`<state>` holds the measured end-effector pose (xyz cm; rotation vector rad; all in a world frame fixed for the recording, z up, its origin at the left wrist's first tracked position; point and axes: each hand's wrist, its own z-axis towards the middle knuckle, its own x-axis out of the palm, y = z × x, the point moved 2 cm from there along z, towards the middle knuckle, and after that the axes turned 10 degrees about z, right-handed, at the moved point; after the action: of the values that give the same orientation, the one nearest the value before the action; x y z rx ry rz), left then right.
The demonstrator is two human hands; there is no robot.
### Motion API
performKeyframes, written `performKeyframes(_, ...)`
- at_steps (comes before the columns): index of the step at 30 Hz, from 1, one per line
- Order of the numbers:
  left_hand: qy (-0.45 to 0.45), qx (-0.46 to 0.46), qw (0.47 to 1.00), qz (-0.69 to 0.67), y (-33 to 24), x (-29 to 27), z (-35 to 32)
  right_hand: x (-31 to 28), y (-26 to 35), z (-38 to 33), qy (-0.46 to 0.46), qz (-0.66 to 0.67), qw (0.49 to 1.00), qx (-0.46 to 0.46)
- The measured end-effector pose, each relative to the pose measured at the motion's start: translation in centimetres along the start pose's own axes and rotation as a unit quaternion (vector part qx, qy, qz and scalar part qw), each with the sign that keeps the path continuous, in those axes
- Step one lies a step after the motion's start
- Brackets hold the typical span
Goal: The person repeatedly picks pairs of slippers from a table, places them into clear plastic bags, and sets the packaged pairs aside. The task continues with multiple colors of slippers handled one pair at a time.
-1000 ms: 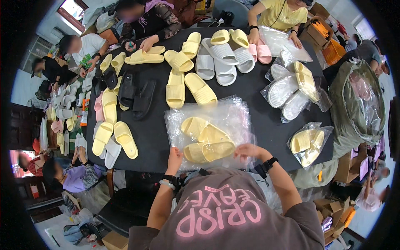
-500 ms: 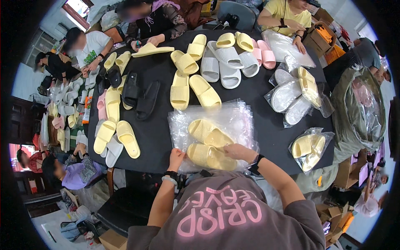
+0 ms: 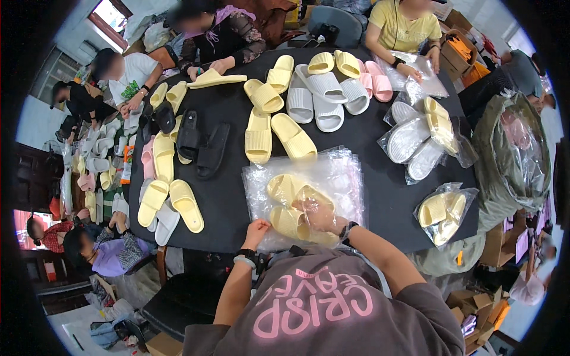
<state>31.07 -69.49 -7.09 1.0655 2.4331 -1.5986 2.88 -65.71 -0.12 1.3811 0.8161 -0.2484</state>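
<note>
A pair of yellow slippers (image 3: 284, 187) lies side by side on a stack of clear plastic bags (image 3: 347, 178) at the table's near edge. Clear film seems to cover part of the pair. My right hand (image 3: 320, 216) is laid over the slippers, fingers bent against the upper one; the film and blur soften their outline. At the stack's lower left corner, my left hand (image 3: 256, 231) pinches the edge of a plastic bag, close to the toe of the lower slipper.
Loose yellow, black and grey slippers (image 3: 328, 107) cover the black table (image 3: 356, 139). Bagged grey slippers (image 3: 409, 139) and a bagged yellow pair (image 3: 440, 215) lie on the right. A large green sack (image 3: 496, 184) stands beside the table. Co-workers sit along the far side.
My right hand has slid left from the slippers' heel ends to their middle. My left hand stays at the bag's edge. Across the table, the person in yellow has moved both hands on the plastic bags.
</note>
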Motion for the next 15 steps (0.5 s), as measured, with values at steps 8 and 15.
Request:
performKeyframes(8, -0.057, -0.059, 0.993, -0.091, -1.0, 0.0, -1.0, -7.1, -2.3, -9.7, 0.039, -0.157, 0.985, 0.056)
performKeyframes(15, -0.064, -0.008, 0.997, -0.047, -0.4, 0.4, -0.7, -10.6, -6.6, -20.4, -0.155, -0.084, 0.947, 0.269)
